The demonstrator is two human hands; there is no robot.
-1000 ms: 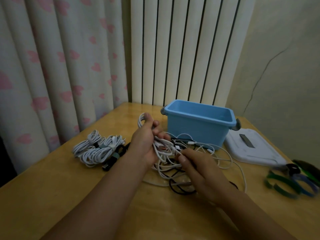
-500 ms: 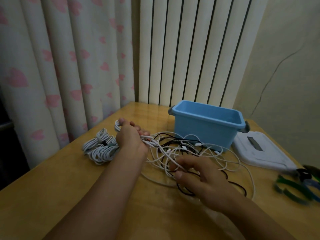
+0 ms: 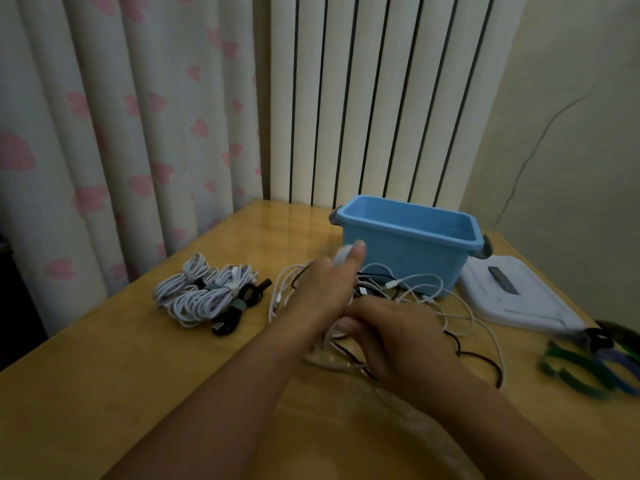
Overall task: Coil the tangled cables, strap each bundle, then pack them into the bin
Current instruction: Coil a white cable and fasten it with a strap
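Note:
A tangle of white and black cables [image 3: 433, 303] lies on the wooden table in front of the blue bin [image 3: 408, 251]. My left hand [image 3: 329, 285] grips a white cable loop, blurred with motion, just left of the bin. My right hand [image 3: 391, 337] sits close below it on the tangle, fingers curled around white cable strands. Several coiled and strapped bundles [image 3: 204, 292], white and black, lie together to the left.
The bin's white lid [image 3: 512, 296] lies flat to the right of the bin. Green and blue straps [image 3: 588, 365] sit near the table's right edge. Curtains and a white ribbed radiator stand behind the table [image 3: 104, 393].
My left hand has swung right from beside the strapped bundles toward the bin, carrying its white loop. My right hand has moved up close under it, onto the tangle.

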